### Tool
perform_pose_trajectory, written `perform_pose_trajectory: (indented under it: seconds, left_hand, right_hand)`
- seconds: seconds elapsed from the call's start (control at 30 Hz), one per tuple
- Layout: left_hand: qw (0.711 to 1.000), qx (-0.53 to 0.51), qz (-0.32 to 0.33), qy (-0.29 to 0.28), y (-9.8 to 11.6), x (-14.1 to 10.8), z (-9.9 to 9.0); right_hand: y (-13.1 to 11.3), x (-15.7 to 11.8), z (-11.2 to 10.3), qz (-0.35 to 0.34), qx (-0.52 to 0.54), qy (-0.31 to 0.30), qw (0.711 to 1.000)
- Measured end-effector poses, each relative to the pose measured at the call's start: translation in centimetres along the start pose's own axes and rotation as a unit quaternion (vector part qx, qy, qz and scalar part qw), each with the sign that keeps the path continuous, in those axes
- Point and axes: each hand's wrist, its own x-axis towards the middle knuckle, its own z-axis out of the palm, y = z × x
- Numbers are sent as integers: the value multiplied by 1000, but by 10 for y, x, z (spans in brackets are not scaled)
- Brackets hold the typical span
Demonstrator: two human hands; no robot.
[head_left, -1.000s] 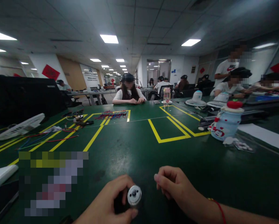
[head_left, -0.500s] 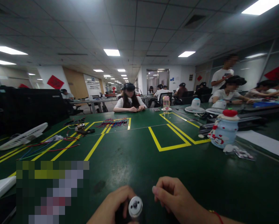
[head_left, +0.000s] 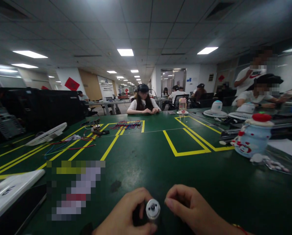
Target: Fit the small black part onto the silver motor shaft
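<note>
Leftmost at the near edge of the green table (head_left: 146,169), my left hand (head_left: 126,212) curls round a silver metal cylinder (head_left: 153,209), thumb and forefinger pinching its sides. Its round end face, with a central shaft and small holes, points up towards the camera, so the long axis runs down and away from view. Just right of it, near but apart, my right hand (head_left: 192,204) has thumb and forefinger pressed together, nothing visible between them.
</note>
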Motion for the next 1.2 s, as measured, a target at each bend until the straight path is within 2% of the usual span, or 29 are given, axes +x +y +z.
perform_pose_trajectory:
  seconds: [0.17,0.37,0.47,0.7,0.8,0.9,1.03,1.2]
  left_hand:
    - [999,9,28,-18,4,0,-3]
    - [998,20,49,-29,0,1,-2]
    - [998,30,47,-36,0,2,0]
    - [998,34,36,-38,1,3,0]
    - [998,34,36,-38,-1,1,0]
    - [998,31,33,-31,-3,-1,-1]
    - [999,30,22,-25,-3,-1,-3]
    - [999,26,20,-33,-2,0,-5]
  right_hand:
    - [-3,-2,3,-36,-46,-15,998]
    - [-20,1,8,-112,-121,-25,986]
    - [-27,3,10,-118,-161,-11,980]
    - [-28,5,0,-131,-90,23,987]
    - [-24,1,-9,-115,-100,39,988]
    - [-18,-4,-15,-92,-155,7,984]
    - [-10,-7,-15,-69,-248,-59,964]
    - [-7,-7,-14,-72,-280,-70,955]
